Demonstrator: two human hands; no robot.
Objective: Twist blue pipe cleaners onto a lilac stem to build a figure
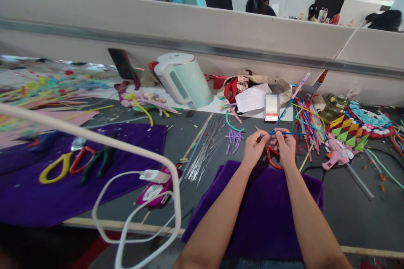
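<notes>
My left hand (pixel 255 146) and my right hand (pixel 284 145) meet above the purple cloth (pixel 268 206), fingers pinched close together. Between them is a blue pipe cleaner (pixel 285 112); one length slants up to a pale purple twisted end (pixel 302 85), another pokes out to the right past my right fingers. Both hands grip it near where the lengths cross. Just below the fingers lie red-handled scissors (pixel 273 159), partly hidden by my hands. Short purple pipe cleaner pieces (pixel 234 139) lie left of my left hand. Behind the hands stands a phone (pixel 271 108) with its screen lit.
A bundle of coloured pipe cleaners (pixel 309 122) and a pink glue gun (pixel 338 154) lie to the right. Thin metal wires (pixel 205 151), a pale green kettle (pixel 186 80) and yellow-handled scissors (pixel 55 170) are to the left. A white cable (pixel 104 138) crosses the left foreground.
</notes>
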